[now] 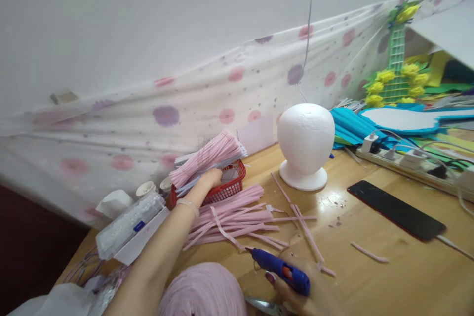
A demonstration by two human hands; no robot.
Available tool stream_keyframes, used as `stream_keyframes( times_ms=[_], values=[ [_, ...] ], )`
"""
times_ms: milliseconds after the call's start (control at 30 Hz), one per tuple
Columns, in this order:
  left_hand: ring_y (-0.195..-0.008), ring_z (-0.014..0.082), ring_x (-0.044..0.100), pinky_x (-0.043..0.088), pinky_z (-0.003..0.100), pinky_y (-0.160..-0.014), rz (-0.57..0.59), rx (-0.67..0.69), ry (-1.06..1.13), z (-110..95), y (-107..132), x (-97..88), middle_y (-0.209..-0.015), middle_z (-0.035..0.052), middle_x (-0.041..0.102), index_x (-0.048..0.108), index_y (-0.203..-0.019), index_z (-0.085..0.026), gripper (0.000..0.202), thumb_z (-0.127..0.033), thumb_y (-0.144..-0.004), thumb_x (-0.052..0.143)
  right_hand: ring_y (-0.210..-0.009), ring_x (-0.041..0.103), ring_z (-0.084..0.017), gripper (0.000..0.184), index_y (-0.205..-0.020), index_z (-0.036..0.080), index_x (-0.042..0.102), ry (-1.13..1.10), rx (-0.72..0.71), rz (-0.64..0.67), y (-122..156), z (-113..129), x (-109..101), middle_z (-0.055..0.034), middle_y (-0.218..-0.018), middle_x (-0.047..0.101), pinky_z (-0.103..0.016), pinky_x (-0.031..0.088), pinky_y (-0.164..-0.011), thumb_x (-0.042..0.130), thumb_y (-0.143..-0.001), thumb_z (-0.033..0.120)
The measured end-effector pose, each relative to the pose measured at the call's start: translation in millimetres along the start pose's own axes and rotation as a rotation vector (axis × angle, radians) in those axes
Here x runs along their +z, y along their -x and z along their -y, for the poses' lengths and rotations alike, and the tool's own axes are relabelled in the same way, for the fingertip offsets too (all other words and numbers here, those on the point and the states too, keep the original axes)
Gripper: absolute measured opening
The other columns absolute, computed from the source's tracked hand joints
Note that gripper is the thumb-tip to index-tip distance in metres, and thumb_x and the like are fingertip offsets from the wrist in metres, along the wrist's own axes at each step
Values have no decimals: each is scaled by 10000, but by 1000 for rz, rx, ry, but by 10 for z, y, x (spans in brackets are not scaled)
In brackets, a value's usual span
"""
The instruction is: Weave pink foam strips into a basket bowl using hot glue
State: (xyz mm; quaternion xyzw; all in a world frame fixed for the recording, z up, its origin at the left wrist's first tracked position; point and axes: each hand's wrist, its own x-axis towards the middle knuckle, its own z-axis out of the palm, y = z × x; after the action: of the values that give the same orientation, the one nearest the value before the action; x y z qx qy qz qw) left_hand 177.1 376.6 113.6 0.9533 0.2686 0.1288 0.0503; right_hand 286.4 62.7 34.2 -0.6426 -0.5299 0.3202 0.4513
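My left hand (212,177) reaches into a red plastic basket (233,188), its fingers hidden behind the rim. Pink and pale bundled stems (207,155), fuzzy-looking, lie across the basket. At the lower middle, my right hand (292,284), slightly blurred, is closed around a blue glue gun (276,266) whose nozzle points left. Just below it shows part of a pair of scissors (264,304). A rounded form covered in pink strands (203,290) sits at the bottom edge between my arms. Loose pink stems (233,219) spread in front of the basket.
A white foam head form (305,140) stands on the wooden table (326,256). Right of it are a black phone (396,210) on a cable and a loaded power strip (407,163). A clear plastic case (129,224) lies left. Yellow paper flowers (385,76) stand far right.
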Motion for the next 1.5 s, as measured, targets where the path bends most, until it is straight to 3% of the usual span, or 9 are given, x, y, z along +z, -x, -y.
stream_keyframes(
  times_ms=[133, 233, 433, 567, 667, 767, 933, 1167, 1500],
  values=[
    [-1125, 267, 638, 572, 445, -932, 163, -138, 93, 55, 11, -93, -1276, 82, 627, 612, -1256, -169, 394, -408, -944, 642, -683, 638, -203, 429, -812, 223, 735, -25, 61, -10, 8, -32, 1, -40, -734, 714, -281, 491, -628, 581, -864, 621],
    [-1111, 241, 641, 573, 455, -933, 152, -207, 175, 29, -10, -270, -1289, 103, 620, 591, -1282, -170, 397, -392, -955, 628, -591, 596, -168, 491, -798, 216, 713, -93, 165, -5, 18, 9, -31, -36, -686, 686, -262, 483, -565, 573, -848, 684],
    [-1078, 223, 656, 571, 448, -933, -175, -174, 399, -348, 223, -975, -1211, 96, 655, 613, -1214, -159, 339, -392, -967, 609, -475, 482, -87, 528, -874, 175, 710, -94, 240, 181, -142, 313, -230, -24, -676, 663, -201, 418, -455, 596, -821, 688],
    [-889, 186, 747, 614, 381, -856, -381, -76, 664, -792, 637, -1363, -978, 63, 740, 437, -1088, -210, 217, -409, -1043, 363, -442, 477, -59, 434, -894, 172, 689, 28, 184, 328, -358, 718, -409, -16, -704, 688, -164, 373, -414, 621, -846, 597],
    [-790, 181, 767, 641, 328, -745, -451, 37, 905, -1091, 1003, -1518, -881, 28, 755, 422, -1006, -228, 231, -452, -995, 480, -456, 504, -61, 434, -886, 173, 685, 160, 143, 425, -495, 1046, -476, -27, -724, 713, -161, 402, -431, 600, -882, 598],
    [-776, 172, 776, 648, 274, -699, -462, 155, 1057, -1269, 1299, -1612, -825, 5, 761, 469, -961, -227, 229, -415, -950, 598, -471, 540, -74, 411, -919, 185, 694, 298, 107, 504, -584, 1284, -468, -18, -719, 710, -167, 447, -445, 635, -866, 588],
    [-829, 193, 784, 661, 273, -709, -470, 149, 1029, -1313, 1536, -1704, -804, 7, 762, 496, -959, -226, 219, -405, -942, 620, -475, 554, -83, 437, -900, 188, 705, 382, 99, 608, -620, 1452, -417, -14, -695, 693, -180, 472, -452, 621, -868, 616],
    [-813, 180, 778, 666, 291, -753, -427, 165, 990, -1311, 1602, -1699, -826, 0, 750, 510, -960, -219, 174, -371, -954, 595, -491, 585, -101, 497, -821, 179, 683, 514, 110, 698, -587, 1579, -334, -18, -678, 683, -213, 489, -481, 618, -849, 671],
    [-849, 143, 767, 651, 255, -782, -319, 261, 865, -1387, 1575, -1731, -826, -9, 749, 536, -928, -219, 81, -247, -998, 507, -491, 605, -117, 519, -963, 189, 723, 563, 74, 741, -591, 1636, -303, -17, -677, 682, -232, 512, -489, 616, -853, 684]
  ],
)
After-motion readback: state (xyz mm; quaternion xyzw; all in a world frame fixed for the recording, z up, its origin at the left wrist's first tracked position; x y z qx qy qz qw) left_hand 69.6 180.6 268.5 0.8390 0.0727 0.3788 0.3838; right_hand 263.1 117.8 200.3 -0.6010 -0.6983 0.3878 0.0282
